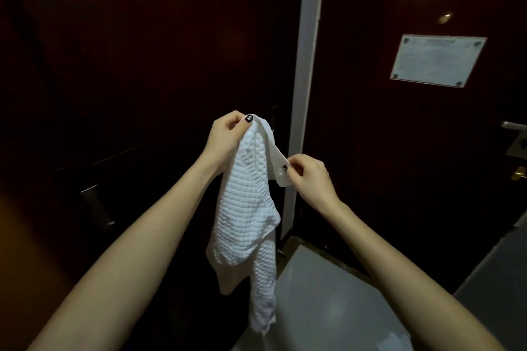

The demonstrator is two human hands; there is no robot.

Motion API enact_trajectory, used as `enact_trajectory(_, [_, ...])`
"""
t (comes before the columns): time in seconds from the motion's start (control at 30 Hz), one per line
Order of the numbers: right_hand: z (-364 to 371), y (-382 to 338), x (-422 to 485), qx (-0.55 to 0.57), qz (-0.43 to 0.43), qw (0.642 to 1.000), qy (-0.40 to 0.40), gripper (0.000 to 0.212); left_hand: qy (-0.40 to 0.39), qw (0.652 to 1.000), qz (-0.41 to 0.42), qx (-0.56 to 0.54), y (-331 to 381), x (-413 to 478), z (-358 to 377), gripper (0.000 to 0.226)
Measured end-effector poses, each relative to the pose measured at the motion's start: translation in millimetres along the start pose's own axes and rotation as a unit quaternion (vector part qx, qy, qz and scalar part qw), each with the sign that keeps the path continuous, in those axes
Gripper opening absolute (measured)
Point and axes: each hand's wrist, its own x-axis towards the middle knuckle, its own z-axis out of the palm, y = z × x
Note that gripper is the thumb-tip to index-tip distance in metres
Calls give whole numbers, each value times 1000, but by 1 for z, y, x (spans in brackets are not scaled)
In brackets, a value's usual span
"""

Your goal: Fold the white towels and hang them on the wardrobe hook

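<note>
A white waffle-textured towel (245, 208) hangs in front of a dark wardrobe panel (142, 65), bunched and drooping towards the floor. My left hand (228, 137) pinches its top edge at about chest height. My right hand (309, 172) pinches a flat corner of the same towel, lower and to the right, where a small dark spot shows on the hem. Behind the towel's top, a small dark fitting (273, 120) on the wardrobe edge is too dim to identify as a hook.
A pale vertical frame strip (309, 51) separates the wardrobe from a dark door (399, 137) bearing a white notice (437, 60) and a metal handle (513, 125) at far right. Light grey floor (328, 308) lies below.
</note>
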Motion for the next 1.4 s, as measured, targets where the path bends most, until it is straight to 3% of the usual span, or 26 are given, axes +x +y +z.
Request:
enact_trajectory(0.13, [23, -34, 2, 113, -4, 991, 64, 5, 41, 998, -9, 38, 2, -40, -63, 21])
enact_trajectory(0.2, [33, -61, 8, 169, -33, 983, 61, 9, 46, 997, -13, 58, 2, -61, -87, 21])
enact_trajectory(0.37, [78, -132, 9, 214, -115, 959, -144, 43, 21, 993, -27, 116, 12, -102, -128, 23])
enact_trajectory(0.57, [111, -179, 9, 258, -149, 903, -308, 47, 18, 990, -47, 131, 26, -141, -174, 24])
enact_trajectory(0.73, [132, -214, 4, 330, -170, 862, -345, 28, 154, 981, -26, 116, 27, -164, -198, 12])
enact_trajectory(0.83, [145, -231, -4, 384, -170, 839, -346, 34, 192, 975, -13, 112, 28, -178, -215, 9])
enact_trajectory(1.03, [163, -266, -16, 431, -186, 792, -391, 31, 247, 969, -30, 3, 33, -204, -237, 26])
enact_trajectory(1.23, [171, -284, -10, 409, -188, 793, -410, 11, 276, 960, -42, 0, 41, -214, -245, 39])
enact_trajectory(1.4, [182, -285, -6, 372, -205, 828, -364, 12, 303, 950, -68, 25, 28, -226, -244, 26])
